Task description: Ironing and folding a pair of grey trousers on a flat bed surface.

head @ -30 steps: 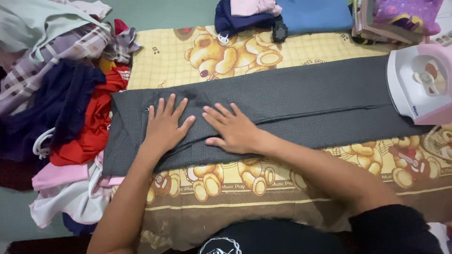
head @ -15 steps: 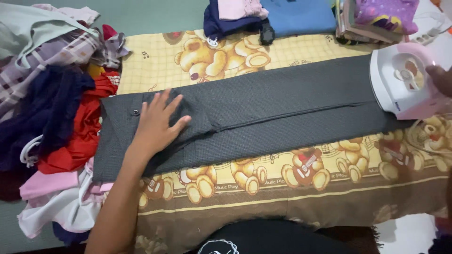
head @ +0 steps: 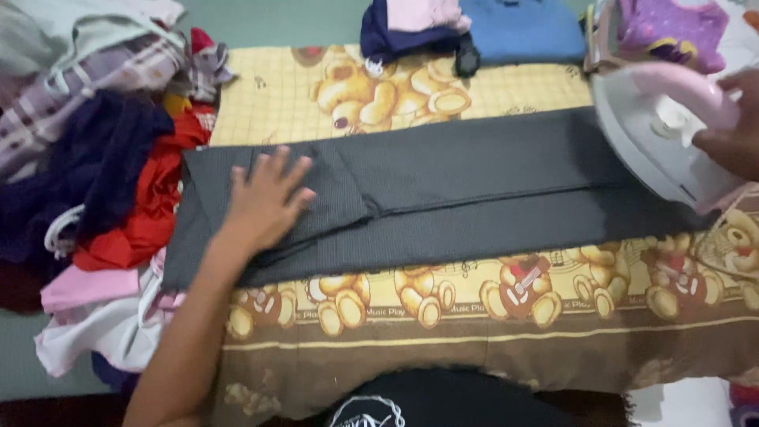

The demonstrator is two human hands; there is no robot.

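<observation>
Dark grey trousers [head: 474,198] lie flat and lengthwise across a yellow and brown blanket printed with teddy bears [head: 490,316]. My left hand [head: 265,198] presses flat on the waist end of the trousers, fingers spread. At the right edge, my right hand [head: 731,138] grips the handle of a white and pink clothes iron [head: 672,130], which is tilted over the leg end of the trousers.
A heap of mixed clothes [head: 95,158] in red, navy, pink and plaid lies to the left. Folded garments [head: 474,28] in navy, pink and blue sit at the back, with a purple one [head: 672,28] at the back right.
My right hand left the trousers, reached right and took hold of the iron, which now tilts over the leg end. My left hand stays pressed on the waist.
</observation>
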